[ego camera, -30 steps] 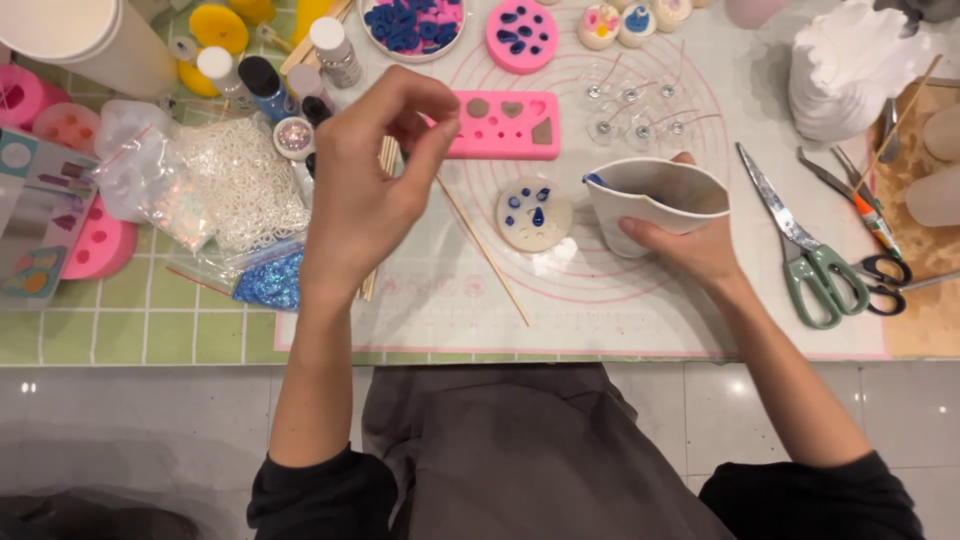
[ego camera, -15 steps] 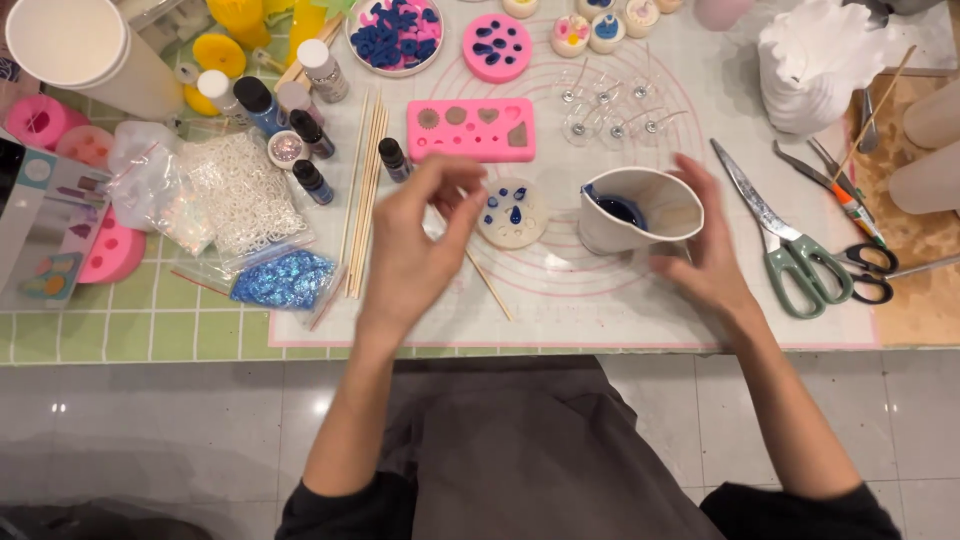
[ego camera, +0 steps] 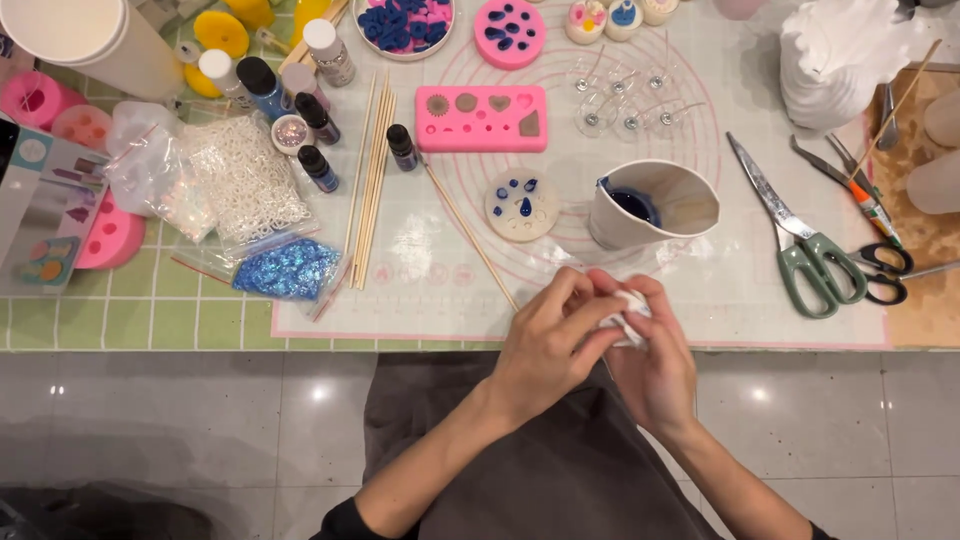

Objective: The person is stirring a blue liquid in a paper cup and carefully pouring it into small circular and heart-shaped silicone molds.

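My left hand and my right hand meet at the near table edge, both pinching a small crumpled white tissue. Just beyond them stands a white squeezable cup with dark blue liquid inside. Left of the cup lies a round white mould with small blue shapes in it. A thin wooden stick lies diagonally towards my left hand. A pink rectangular mould sits farther back.
Green-handled scissors and more tools lie to the right. At the left are skewers, small bottles, a bag of blue flakes, a bag of white beads and pink moulds. A white mat covers the table.
My right hand let go of the white cup. Both hands drew back to the near table edge and closed on a small white tissue. The view shifted slightly.
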